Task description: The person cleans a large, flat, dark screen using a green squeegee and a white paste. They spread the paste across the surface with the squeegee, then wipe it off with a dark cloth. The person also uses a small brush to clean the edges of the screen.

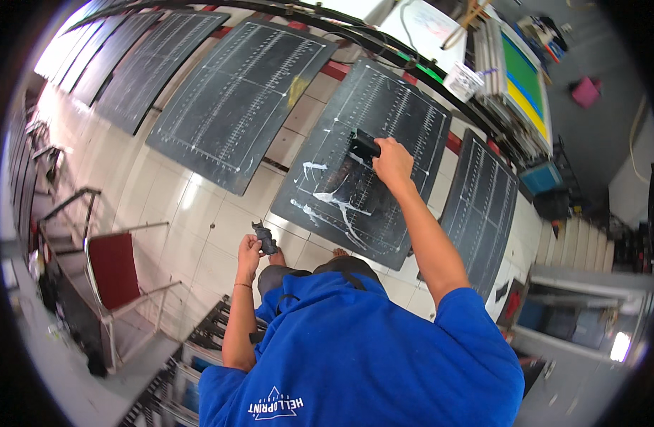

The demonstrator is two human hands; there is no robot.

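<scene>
My right hand (394,163) is closed round a dark, flat, straight-edged tool (365,144), perhaps a scraper. It rests on or just over a black board (410,186) ruled with white lines and tick marks. White paste-like smears (334,200) streak the nearer left part of this board, around a darker, shiny patch. Low on the left, off the board's near corner, my left hand (249,248) pinches a crumpled dark piece (266,238); its material is unclear.
Similar boards stand in a row, one on the left (231,99) and another on the right (481,199). A dark rail runs behind them, with a white container (463,81) near it. Framed screens (515,78) are stacked at far right. A red-backed chair (113,270) stands left.
</scene>
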